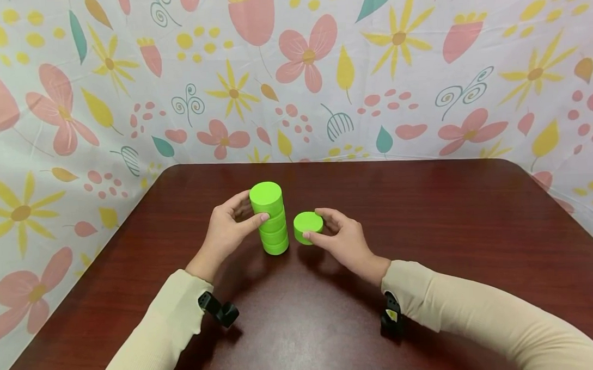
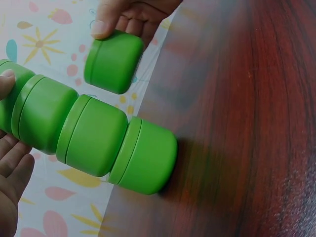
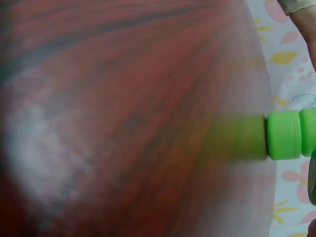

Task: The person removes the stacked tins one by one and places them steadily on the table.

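Several small green lidded jars (image 1: 273, 224) stand upright in one stack on the table, their lids on. My left hand (image 1: 229, 225) holds the upper part of this stack, thumb on the near side and fingers behind it. Just right of the stack, my right hand (image 1: 345, 240) pinches a single green jar (image 1: 308, 228) between thumb and fingers. That jar (image 2: 114, 61) is held above the table, apart from the stack, as the left wrist view shows. In the right wrist view the lowest stacked jar (image 3: 284, 135) appears at the right edge, and most of the right hand is out of frame.
The dark reddish-brown wooden table (image 1: 449, 218) is glossy and reflects light near its front. A white cloth (image 1: 334, 134) printed with flowers and leaves hangs behind it and along the left side. Each wrist wears a black camera mount (image 1: 219, 310).
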A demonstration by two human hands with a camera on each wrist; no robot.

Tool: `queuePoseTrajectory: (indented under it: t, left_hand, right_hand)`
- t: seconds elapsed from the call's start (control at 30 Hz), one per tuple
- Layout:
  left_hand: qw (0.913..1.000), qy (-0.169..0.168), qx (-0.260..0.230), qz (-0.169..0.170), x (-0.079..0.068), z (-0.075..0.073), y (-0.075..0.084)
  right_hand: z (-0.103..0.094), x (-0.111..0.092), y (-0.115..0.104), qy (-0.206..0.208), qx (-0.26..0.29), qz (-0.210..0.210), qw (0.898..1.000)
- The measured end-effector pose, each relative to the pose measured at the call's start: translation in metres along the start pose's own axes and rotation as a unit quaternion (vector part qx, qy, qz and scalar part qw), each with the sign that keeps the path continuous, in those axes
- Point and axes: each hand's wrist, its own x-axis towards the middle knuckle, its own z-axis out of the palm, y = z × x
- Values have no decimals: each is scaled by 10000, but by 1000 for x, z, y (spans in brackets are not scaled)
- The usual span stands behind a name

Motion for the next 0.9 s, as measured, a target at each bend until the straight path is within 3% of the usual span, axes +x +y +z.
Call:
queuePoseTrajectory:
  t: [0.43,0.9]
  left_hand:
    - [10000,19,-21,-22,2,0,-1]
    - [10000,17,15,-39,1,-1,0]
  right_hand:
    - [5,-5,7,-89,-85,403,9991]
    - [4,-4,20,-67,-373,472,9982]
